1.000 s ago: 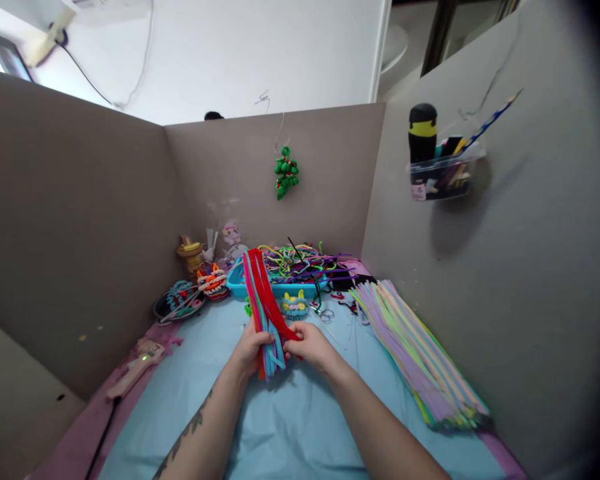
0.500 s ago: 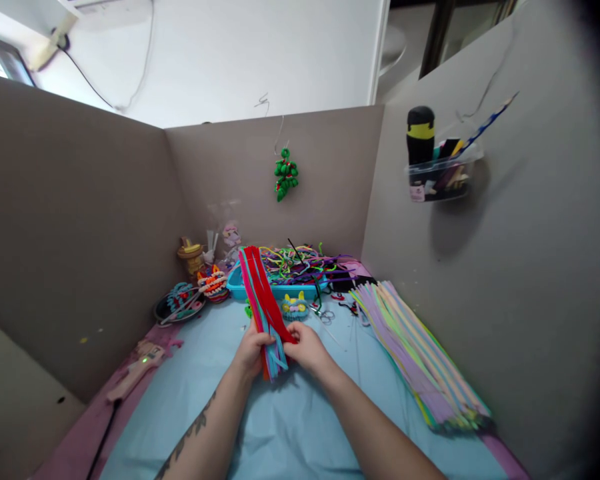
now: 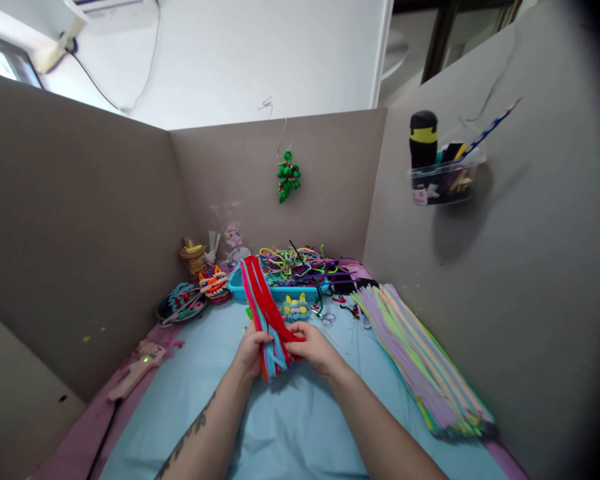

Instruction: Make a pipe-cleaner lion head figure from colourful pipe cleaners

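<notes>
A bundle of pipe cleaners [image 3: 266,300], red, pink and light blue, stands tilted over the middle of the table. My left hand [image 3: 251,348] is closed round its lower part, thumb across the blue strands. On the other side, my right hand [image 3: 313,345] pinches the lower ends of the red pipe cleaners [image 3: 286,332] and bends them out to the right. Just behind the hands sits a small blue-and-yellow figure with ears [image 3: 295,308]. Scissors [image 3: 327,319] lie to its right.
Behind is a blue tray [image 3: 280,293] of tangled pipe cleaners. A long pastel bundle [image 3: 420,360] lies on the right. At left are a dark bowl [image 3: 163,317] and a pink power strip [image 3: 140,371]. Grey panels [image 3: 325,187] enclose the table; a plastic holder [image 3: 445,183] hangs right.
My right hand has drawn the red ends slightly farther right, away from the blue strands. The bundle's top has dipped a little. The whole view has shifted slightly.
</notes>
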The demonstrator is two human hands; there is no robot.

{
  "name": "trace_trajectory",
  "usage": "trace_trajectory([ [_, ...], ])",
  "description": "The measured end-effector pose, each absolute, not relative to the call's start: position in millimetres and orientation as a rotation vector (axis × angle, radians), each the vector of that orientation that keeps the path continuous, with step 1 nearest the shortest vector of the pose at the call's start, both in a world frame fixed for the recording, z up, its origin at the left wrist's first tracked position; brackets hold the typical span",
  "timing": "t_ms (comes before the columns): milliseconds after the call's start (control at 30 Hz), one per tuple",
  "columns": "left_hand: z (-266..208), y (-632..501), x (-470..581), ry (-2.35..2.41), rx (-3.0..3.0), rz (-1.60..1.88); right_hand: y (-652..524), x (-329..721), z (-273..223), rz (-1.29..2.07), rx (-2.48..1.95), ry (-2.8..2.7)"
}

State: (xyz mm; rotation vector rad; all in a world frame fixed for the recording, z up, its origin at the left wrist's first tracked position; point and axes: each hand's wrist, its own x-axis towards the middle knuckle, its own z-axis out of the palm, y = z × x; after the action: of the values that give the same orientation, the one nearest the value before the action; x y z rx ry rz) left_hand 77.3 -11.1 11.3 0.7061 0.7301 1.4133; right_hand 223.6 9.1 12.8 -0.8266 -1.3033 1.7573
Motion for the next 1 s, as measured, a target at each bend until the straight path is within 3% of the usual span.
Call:
trace_trajectory([
  [333,1.6,-6.7,81.7,0.912,0.831,1.564,9.3,214.3,-1.5,1.709,-0.805,-1.349],
  [800,11.1,-10.9,84.6,0.999,0.875,1.559,23.6,223.2,-8.8,1.398,-0.984,-1.481],
  [1000,11.2,-12.3,84.3,0.952,0.863,1.474,13.9,227.8,8.3,1.814,-0.874,-1.270],
])
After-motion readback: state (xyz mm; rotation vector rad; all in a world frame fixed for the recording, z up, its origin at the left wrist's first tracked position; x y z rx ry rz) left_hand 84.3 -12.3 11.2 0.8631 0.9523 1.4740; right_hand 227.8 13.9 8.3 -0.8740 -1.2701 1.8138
